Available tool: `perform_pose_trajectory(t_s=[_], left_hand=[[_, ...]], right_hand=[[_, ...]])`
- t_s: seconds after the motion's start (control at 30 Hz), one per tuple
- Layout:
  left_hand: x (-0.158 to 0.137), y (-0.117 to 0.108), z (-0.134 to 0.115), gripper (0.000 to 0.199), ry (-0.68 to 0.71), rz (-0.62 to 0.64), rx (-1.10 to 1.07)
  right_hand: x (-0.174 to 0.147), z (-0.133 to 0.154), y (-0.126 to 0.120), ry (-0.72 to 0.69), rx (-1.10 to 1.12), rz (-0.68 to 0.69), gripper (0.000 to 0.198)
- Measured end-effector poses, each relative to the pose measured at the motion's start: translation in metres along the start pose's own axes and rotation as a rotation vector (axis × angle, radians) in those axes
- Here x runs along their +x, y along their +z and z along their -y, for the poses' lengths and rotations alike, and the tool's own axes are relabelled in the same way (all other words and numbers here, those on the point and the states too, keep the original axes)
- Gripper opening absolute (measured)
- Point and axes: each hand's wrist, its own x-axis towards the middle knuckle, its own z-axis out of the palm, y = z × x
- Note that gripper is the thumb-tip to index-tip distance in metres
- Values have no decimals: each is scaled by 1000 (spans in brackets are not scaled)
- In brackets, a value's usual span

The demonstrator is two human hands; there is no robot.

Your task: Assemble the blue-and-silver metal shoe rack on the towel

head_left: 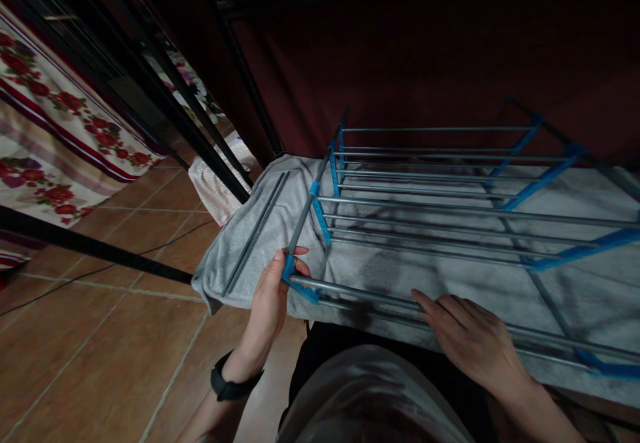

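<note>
A rack of grey metal rods (425,206) with blue plastic brackets stands on a grey cloth, its rods running left to right. My left hand (273,289) is closed around the blue corner connector (289,268) at the rack's near left end, where the side tube and a front rod meet. Along the near edge, my right hand (467,336) is laid over the front rod (355,291) and grips it, palm down; the undersides of its fingers are hidden. Two loose grey tubes (257,233) lie side by side on the cloth, left of the rack.
The grey cloth (220,256) covers a raised surface beside a dark red panel (425,63). Black metal bars (100,246) cross the left side. Beyond them hang flowered curtains (65,116). A dark cable (170,244) runs over the tiled floor (100,343).
</note>
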Motion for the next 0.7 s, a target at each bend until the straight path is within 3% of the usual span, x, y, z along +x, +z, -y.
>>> perform_pose_trajectory(t_s=[0.7], left_hand=[[3, -10, 10, 48, 54, -27, 168]], right_hand=[[21, -7, -25, -62, -42, 30, 43]])
